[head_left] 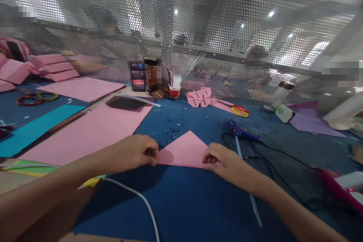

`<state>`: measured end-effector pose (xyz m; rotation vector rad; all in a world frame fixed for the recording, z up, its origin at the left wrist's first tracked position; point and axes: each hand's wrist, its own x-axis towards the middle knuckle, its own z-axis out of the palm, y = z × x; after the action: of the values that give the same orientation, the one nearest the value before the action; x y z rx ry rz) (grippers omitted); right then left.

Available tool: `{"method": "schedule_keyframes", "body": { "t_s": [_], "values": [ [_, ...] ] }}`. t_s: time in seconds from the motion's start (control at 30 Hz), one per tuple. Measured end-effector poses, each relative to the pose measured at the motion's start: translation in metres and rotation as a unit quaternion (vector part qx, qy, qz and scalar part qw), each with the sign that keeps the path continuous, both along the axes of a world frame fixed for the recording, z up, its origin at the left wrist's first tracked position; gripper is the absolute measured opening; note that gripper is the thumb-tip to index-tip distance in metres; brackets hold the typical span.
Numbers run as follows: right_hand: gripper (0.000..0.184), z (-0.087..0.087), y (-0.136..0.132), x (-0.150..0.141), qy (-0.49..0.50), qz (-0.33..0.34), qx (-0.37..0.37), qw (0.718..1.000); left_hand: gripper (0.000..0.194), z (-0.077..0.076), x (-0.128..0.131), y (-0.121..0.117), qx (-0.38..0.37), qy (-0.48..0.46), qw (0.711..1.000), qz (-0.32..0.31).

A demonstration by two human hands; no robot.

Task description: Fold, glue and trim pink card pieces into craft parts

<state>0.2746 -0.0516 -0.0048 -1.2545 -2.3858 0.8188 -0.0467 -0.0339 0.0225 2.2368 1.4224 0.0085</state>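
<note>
A sheet of pink paper [183, 151], folded to a triangle with its point away from me, lies on the blue table between my hands. At its left corner my left hand [143, 150] pinches the edge, fingers curled. My right hand [217, 157] grips the opposite corner between thumb and fingers. The fold runs straight along the side nearest me. Small dark bits [174, 123] are scattered just beyond the paper's tip. The covered corners are hidden by my fingers.
A blue glue gun [244, 132] and its cable lie right, beside a clear glue stick [256, 210]. Scissors [239, 110] and a pink butterfly cutout [199, 97] are behind. Large pink sheets [93, 128] spread left. A white cable [141, 196] crosses in front. A perforated metal screen [215, 26] stands at the back.
</note>
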Motion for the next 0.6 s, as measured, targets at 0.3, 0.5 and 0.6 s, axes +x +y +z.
{"method": "schedule_keyframes", "body": {
  "t_s": [0.3,0.5,0.6],
  "values": [
    [0.003,-0.002,0.002,0.002,-0.005,-0.004,-0.012,1.000,0.011,0.000,-0.008,0.005,-0.021,-0.009,1.000,-0.014],
    [0.003,-0.003,0.001,0.004,-0.001,-0.002,-0.016,1.000,0.010,0.003,-0.011,0.006,-0.020,-0.008,1.000,-0.014],
    [0.003,-0.003,0.001,0.004,0.002,-0.002,-0.018,1.000,0.009,0.004,-0.012,0.006,-0.020,-0.013,0.999,-0.024]
  ]
}}
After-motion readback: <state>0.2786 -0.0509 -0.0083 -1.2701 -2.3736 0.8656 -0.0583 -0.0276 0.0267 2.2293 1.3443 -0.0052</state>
